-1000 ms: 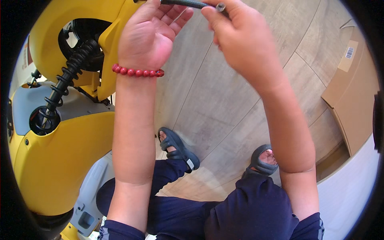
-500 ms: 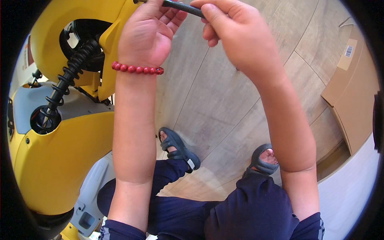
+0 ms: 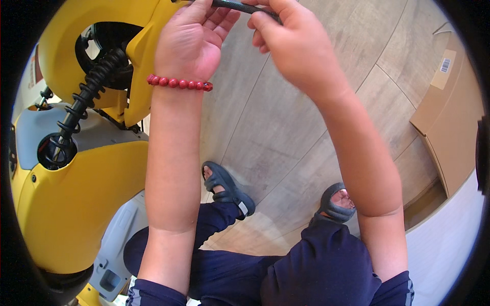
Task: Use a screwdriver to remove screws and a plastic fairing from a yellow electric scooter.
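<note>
A black bar-shaped tool with a knurled handle (image 3: 246, 7) lies across the top edge of the view, its left end beside the yellow body panel (image 3: 153, 30). My right hand (image 3: 301, 48) is closed round the handle's right part. My left hand (image 3: 188, 46), palm up with a red bead bracelet at the wrist, has its thumb and curled fingers at the tool's left part. The upper fingertips and the tool's working end are cut off or hidden, so its exact kind does not show.
On the left stands a yellow and grey scooter-like vehicle (image 3: 76, 204) with a black coil-spring shock absorber (image 3: 92, 86). An open cardboard box (image 3: 454, 117) is at the right, beside a white surface (image 3: 449, 250). My sandalled feet rest on the wood-look floor (image 3: 275, 127).
My right hand has shifted slightly left and up, and the tool's right end now shows past its fingers. My left hand has moved a little to the right.
</note>
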`<action>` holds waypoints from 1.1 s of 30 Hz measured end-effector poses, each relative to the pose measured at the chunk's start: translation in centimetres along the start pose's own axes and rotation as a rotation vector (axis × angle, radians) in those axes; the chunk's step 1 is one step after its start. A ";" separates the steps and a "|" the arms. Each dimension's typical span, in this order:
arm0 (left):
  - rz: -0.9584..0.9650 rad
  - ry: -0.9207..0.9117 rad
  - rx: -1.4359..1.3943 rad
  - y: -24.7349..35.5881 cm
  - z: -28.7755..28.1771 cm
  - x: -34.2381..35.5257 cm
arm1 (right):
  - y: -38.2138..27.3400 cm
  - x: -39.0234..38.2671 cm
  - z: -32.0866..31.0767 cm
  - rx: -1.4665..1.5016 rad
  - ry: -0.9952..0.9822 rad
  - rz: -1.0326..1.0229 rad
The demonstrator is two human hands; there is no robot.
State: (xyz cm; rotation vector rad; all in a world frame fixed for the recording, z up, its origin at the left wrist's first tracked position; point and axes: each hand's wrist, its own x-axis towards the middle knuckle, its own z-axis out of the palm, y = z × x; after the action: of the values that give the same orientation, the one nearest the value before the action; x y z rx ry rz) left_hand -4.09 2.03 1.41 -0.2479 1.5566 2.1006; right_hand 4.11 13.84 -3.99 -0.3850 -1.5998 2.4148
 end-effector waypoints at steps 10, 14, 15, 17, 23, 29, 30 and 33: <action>0.043 0.001 0.006 -0.2 0.2 -0.6 | -3.5 -0.9 0.2 0.358 0.153 0.511; 0.008 0.049 -0.008 0.3 0.4 -0.7 | -4.4 -0.4 -0.3 0.289 -0.001 0.625; 0.008 0.045 -0.006 0.2 0.2 -0.4 | -4.6 -0.4 0.0 0.039 0.004 0.539; -0.008 -0.032 0.000 0.0 -0.5 0.0 | -3.2 -1.4 -0.4 -0.235 -0.055 0.155; 0.016 0.022 0.073 0.1 -0.3 0.0 | -2.8 -0.6 -0.2 0.313 0.169 0.414; -0.022 0.068 -0.014 0.2 0.8 -0.6 | -1.8 -0.7 -1.3 -0.156 -0.107 0.053; -0.020 0.068 -0.013 0.2 0.7 -0.5 | -1.5 -0.8 -0.9 -0.563 -0.030 -0.269; 0.006 0.044 0.054 0.5 0.0 -0.2 | -1.2 -0.8 -0.4 -0.596 0.026 -0.560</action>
State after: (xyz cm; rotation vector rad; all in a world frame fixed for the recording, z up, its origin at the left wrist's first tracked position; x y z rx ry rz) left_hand -4.16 1.84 1.94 -0.2721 1.6387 2.0676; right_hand 4.99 14.39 -2.94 -0.0382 -2.0555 1.5037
